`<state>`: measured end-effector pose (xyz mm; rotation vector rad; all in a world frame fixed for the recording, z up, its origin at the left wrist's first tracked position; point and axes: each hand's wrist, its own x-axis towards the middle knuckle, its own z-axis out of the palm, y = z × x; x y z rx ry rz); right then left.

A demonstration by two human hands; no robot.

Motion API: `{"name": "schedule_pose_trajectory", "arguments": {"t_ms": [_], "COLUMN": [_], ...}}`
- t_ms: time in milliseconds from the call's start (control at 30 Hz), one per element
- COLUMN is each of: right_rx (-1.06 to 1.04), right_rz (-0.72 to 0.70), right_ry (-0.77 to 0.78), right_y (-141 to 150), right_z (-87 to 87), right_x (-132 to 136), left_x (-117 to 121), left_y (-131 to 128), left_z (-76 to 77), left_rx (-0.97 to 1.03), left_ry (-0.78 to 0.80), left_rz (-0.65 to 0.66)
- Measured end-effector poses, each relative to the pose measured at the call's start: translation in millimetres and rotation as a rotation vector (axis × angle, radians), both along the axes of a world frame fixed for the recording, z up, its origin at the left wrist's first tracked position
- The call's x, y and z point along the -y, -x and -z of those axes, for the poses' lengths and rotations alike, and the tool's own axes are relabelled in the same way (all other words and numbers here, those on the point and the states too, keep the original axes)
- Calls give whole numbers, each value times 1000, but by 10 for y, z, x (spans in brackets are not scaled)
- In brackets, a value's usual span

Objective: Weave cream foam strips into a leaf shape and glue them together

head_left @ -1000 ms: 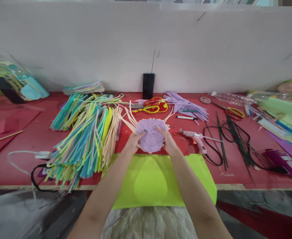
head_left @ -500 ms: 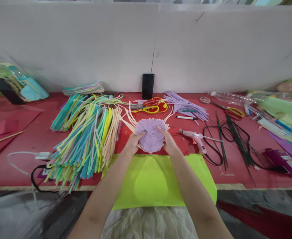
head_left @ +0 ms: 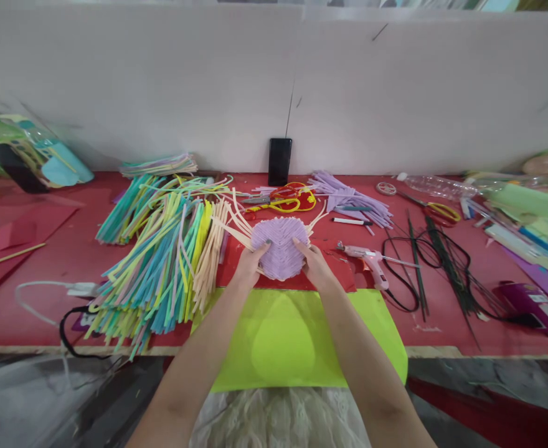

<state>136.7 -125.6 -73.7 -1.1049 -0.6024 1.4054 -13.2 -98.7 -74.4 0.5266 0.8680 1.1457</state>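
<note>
Between my two hands is a lilac piece (head_left: 281, 249) made of slanted strips that meet along a centre line, like a leaf. My left hand (head_left: 251, 261) grips its left edge, thumb on top and fingers underneath. On the opposite edge my right hand (head_left: 314, 261) holds it the same way. Long cream strips (head_left: 240, 224) stick out from behind the piece at the upper left, and shorter ones at the upper right. Beneath it lies a red sheet (head_left: 234, 255). A bright yellow-green sheet (head_left: 283, 348) spreads under my forearms.
Heaped pastel pipe cleaners (head_left: 157, 267) lie left, lilac ones (head_left: 349, 196) behind right. Yellow-handled scissors (head_left: 283, 204) and an upright phone (head_left: 279, 162) are behind the piece. At right are a pink glue gun (head_left: 370, 258), a white marker (head_left: 349, 221), dark wires (head_left: 451, 267) and more scissors (head_left: 442, 213).
The lilac piece has moved slightly left and up in the picture, still held at both edges. The view has shifted a little. Other things lie as before.
</note>
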Motion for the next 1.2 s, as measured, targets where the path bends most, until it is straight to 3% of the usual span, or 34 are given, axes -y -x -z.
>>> {"name": "schedule_pose_trajectory", "arguments": {"t_ms": [300,733,1200], "right_rx": [-14,-176,-194], "right_rz": [18,315,309], "right_ry": [-29,-37,-43], "right_y": [4,-85,-80], "right_z": [25,50,54], "right_x": [-9,-97,-106], "left_x": [1,-60,-44], "left_y": [5,86,45], "left_z": [9,-48,-34], "left_rx": [26,219,155], "left_ry": [-11,37,57], "left_rz": [-1,122,164]}}
